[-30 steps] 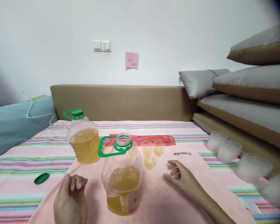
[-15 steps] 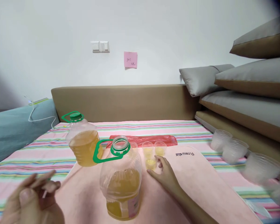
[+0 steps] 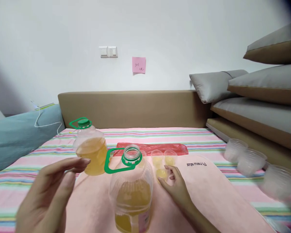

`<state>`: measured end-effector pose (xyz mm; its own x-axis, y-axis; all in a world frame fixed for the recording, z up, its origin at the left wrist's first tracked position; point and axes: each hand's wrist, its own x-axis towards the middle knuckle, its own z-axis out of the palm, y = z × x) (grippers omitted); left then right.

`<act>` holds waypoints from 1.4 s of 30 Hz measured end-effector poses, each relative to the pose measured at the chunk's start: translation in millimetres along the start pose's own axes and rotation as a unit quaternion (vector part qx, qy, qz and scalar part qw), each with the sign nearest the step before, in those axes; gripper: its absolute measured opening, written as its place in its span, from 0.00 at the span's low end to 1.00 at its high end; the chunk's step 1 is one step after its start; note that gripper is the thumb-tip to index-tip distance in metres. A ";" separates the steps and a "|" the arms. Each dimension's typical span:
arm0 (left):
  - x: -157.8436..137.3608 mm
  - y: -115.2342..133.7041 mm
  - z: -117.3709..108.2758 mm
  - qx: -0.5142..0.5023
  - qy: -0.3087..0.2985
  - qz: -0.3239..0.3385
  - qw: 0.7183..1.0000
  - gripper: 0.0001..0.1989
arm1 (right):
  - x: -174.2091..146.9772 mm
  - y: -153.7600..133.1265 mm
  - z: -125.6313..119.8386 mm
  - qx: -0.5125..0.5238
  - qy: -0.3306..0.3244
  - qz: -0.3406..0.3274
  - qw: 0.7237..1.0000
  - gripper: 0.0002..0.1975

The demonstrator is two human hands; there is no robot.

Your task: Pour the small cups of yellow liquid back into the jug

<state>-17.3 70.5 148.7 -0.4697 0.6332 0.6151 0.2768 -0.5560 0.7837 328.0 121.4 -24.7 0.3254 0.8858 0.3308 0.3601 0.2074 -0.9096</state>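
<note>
My left hand [image 3: 49, 194] is raised at the lower left, thumb apart from the stretched fingers, nothing visible between them. To its right stands a large clear plastic jug [image 3: 132, 197] without a cap, with a green neck ring and handle and yellowish liquid in its lower part. Beyond the jug, my right hand [image 3: 176, 186] has its thumb and fingers around a small clear plastic cup [image 3: 161, 174] holding a little yellow liquid. Just behind are two similar cups, a left one [image 3: 157, 157] and a right one [image 3: 170, 158]. Another cup is mostly hidden behind the jug's neck.
A second jug [image 3: 92, 152], green-capped, stands at the back left. A red plastic bag [image 3: 155, 149] lies behind the cups. Stacked clear containers [image 3: 251, 161] line the right, beside piled cushions [image 3: 262, 110]. Everything rests on a pink mat [image 3: 208, 191] over a striped sheet.
My left hand has risen and moved right towards the open jug, its fingers straightening. My right hand stays around the front cup. The whole view has shifted slightly.
</note>
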 end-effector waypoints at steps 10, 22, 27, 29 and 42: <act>-9.0 7.5 22.1 0.183 -0.268 0.048 0.945 0.26 | -22.4 -12.9 -53.2 0.062 -0.001 0.034 0.997 0.32; -14.2 16.6 35.3 0.176 -0.293 0.188 0.921 0.13 | 22.7 -145.4 -93.1 0.020 -0.024 -0.135 0.990 0.27; -18.4 10.4 33.0 0.180 -0.308 0.196 0.913 0.11 | 32.6 -207.9 -80.9 -0.013 -0.075 -0.205 0.976 0.20; -20.1 8.8 31.9 0.183 -0.321 0.182 0.911 0.11 | 34.6 -220.8 -74.4 -0.024 -0.091 -0.215 0.972 0.20; -20.7 11.1 35.3 0.198 -0.350 0.170 0.900 0.14 | 36.1 -249.3 -66.8 -0.118 -0.115 -0.264 0.950 0.18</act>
<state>25.1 70.2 147.7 0.3029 0.7233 0.6205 0.6469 -0.6342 0.4235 308.5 74.0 230.8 -0.1459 0.7566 0.6373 0.6154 0.5738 -0.5404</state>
